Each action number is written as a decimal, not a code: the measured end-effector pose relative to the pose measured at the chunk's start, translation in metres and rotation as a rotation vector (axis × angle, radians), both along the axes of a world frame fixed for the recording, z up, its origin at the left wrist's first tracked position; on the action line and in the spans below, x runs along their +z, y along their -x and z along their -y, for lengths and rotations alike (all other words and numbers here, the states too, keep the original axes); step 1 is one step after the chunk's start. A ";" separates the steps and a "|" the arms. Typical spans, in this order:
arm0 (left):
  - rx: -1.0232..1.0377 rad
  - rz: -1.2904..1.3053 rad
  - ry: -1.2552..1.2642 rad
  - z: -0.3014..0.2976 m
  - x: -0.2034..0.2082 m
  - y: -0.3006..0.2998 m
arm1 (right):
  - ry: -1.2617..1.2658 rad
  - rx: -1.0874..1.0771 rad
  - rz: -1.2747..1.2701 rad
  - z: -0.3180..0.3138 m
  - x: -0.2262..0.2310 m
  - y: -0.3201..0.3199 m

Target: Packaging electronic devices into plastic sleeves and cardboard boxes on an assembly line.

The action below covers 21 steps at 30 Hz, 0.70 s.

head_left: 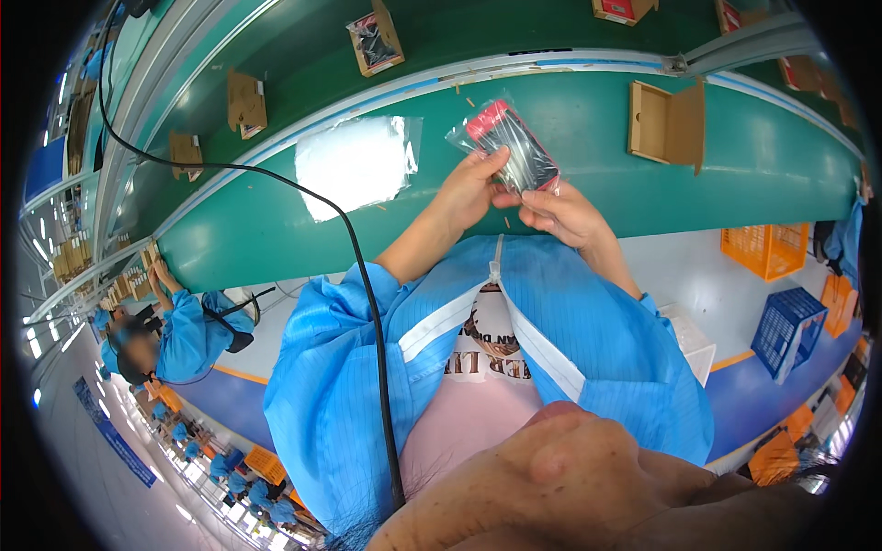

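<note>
A flat red-and-black device in a clear plastic bag (519,147) is held over the green bench between my two hands. My left hand (473,186) grips its left side, thumb lying on the front. At the lower right corner, my right hand (567,213) pinches the bag between thumb and fingers. Which exact kind of device it is cannot be made out through the shiny film. Left of my hands lies a stack of clear plastic bags (354,165), bright with glare. An open cardboard box (650,124) stands to the right, its lid raised.
Beyond the bench's rail, a green belt carries open cardboard boxes, one with a bagged item (375,41). A black cable (354,243) hangs across the view. Orange (767,250) and blue crates (788,332) stand at right. A co-worker (184,335) sits at left.
</note>
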<state>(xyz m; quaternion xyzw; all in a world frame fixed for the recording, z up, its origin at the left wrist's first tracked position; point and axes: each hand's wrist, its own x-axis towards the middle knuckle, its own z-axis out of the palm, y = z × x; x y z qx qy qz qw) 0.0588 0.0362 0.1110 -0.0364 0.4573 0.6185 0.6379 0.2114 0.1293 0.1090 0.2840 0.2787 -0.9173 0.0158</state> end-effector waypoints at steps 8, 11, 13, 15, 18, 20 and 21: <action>0.201 -0.409 -0.136 -0.006 -0.015 0.054 | -1.833 -0.555 0.979 -0.114 -0.071 -0.142; 0.227 -0.691 -0.114 -0.020 -0.018 0.061 | -1.603 -0.765 0.814 -0.148 -0.076 -0.124; 0.189 -1.292 -0.129 -0.033 -0.022 0.064 | -1.438 -0.775 0.786 -0.149 -0.087 -0.096; 0.244 -1.676 -0.197 -0.047 -0.003 0.054 | -1.592 -0.500 0.700 -0.117 -0.113 -0.057; 0.199 -1.789 -0.254 -0.051 -0.007 0.036 | -1.525 -0.514 0.340 -0.040 -0.088 0.022; 0.128 -1.772 -0.253 -0.043 -0.035 0.031 | -1.463 -0.469 0.308 -0.016 -0.082 0.046; 0.128 -1.778 -0.246 -0.036 -0.045 0.029 | -1.425 -0.454 0.324 -0.011 -0.078 0.053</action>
